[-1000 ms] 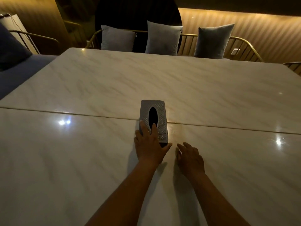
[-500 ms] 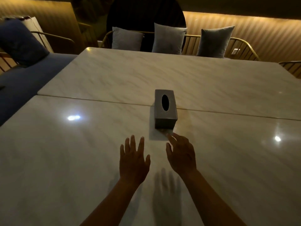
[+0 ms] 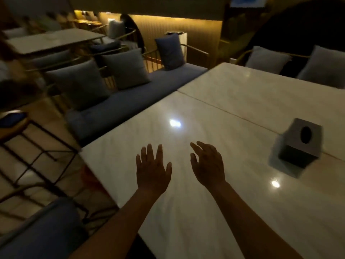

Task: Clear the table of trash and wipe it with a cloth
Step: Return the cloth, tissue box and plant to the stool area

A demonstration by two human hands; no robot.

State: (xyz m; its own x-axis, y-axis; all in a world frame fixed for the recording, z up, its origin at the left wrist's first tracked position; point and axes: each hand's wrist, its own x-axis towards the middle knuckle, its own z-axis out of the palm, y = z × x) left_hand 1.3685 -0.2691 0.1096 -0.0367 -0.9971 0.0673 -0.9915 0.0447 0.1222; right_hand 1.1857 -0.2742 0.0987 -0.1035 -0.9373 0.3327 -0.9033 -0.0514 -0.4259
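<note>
With the view swung left, 9 o'clock shows a black-framed stool on the floor, blurred. At 10 o'clock: blue bench with grey cushions, running along the worktop's left edge. Second table further back at 11 o'clock.

Worktop is pale marble, glossy, two slabs butted with a seam running from 12 toward 3 o'clock. No trash or cloth visible on it.

Left hand at centre, palm down over the slab, grip spread, fingers splayed, holding nothing. Right hand just beside it, fingers loosely apart and slightly curled, also holding nothing. Can't tell whether either touches the surface.

Tissue box at 3 o'clock, grey, oval slot on top, sitting at the seam, well apart from both hands. Motion-blurred.
</note>
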